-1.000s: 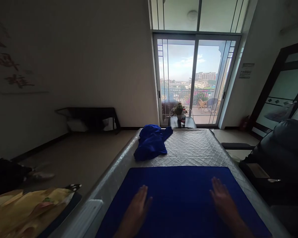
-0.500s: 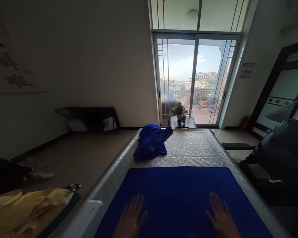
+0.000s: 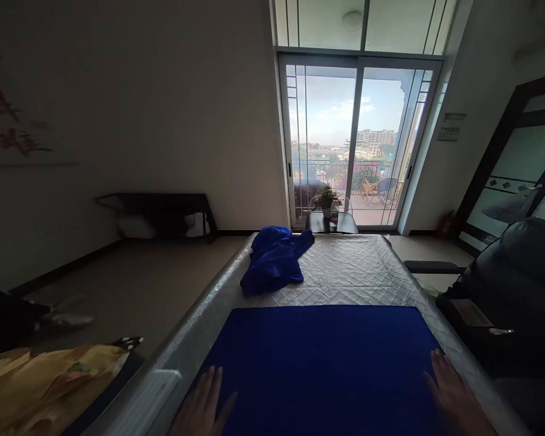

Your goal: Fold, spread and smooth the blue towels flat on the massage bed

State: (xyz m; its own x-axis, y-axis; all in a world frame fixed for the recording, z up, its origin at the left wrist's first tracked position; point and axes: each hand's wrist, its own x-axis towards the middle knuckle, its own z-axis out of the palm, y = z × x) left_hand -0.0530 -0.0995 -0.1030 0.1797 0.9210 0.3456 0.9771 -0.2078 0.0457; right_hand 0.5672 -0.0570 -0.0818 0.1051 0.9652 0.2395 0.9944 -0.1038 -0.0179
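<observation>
A flat, dark blue mat or cloth (image 3: 322, 357) lies spread over a mattress wrapped in clear plastic (image 3: 349, 266). My left hand (image 3: 204, 402) rests at its left edge, fingers stretched out and palm down. At the right edge lies my right hand (image 3: 456, 390), also flat, with its fingers extended and the thumb apart. Neither hand holds anything. Beyond the mat, a crumpled blue garment or cloth (image 3: 275, 260) is heaped on the far left part of the mattress.
A small dark table (image 3: 315, 223) with a potted plant (image 3: 326, 198) and a bottle (image 3: 334, 213) stands before the sliding glass door. A white slatted object (image 3: 149, 393) and yellow fabric (image 3: 49, 387) are at left. A dark leather seat (image 3: 522, 278) stands at right.
My hands have moved apart over the blue mat, the left one leftward and the right one rightward, out to its side edges. The crumpled blue cloth stays in place.
</observation>
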